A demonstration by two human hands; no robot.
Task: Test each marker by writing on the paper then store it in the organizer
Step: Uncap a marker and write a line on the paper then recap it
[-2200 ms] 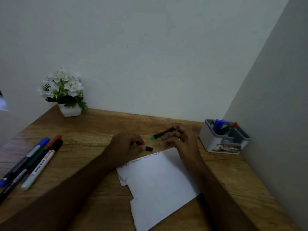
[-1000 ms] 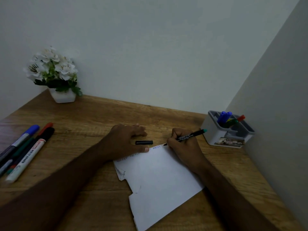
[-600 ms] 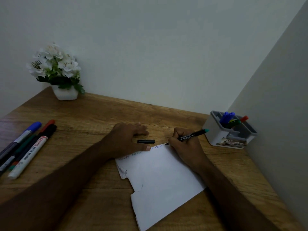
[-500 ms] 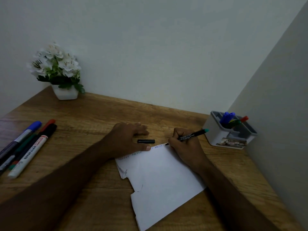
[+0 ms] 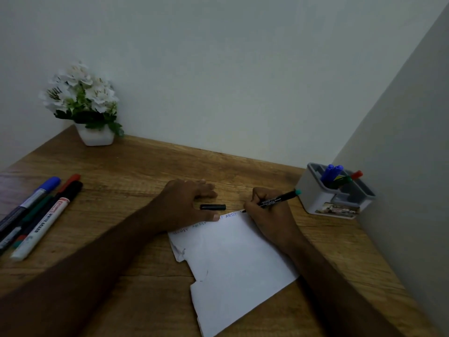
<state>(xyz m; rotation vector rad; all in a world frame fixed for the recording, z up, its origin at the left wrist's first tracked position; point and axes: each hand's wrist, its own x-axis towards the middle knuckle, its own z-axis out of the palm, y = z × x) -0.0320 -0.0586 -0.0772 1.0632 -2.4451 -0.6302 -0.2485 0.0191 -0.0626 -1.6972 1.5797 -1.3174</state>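
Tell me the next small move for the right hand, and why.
Probably write the test letters: the right hand grips the uncapped teal-ended marker with its tip at the paper's top edge, the left hand steadies the sheet, and the black cap lies off.

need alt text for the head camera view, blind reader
A right hand writes with a black pen at the top edge of a white paper on a wooden desk, while the left hand steadies the sheet beside the pen's cap.

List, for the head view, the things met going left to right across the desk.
Loose markers → flower pot → left hand → black cap → right hand holding the green-ended marker → organizer.
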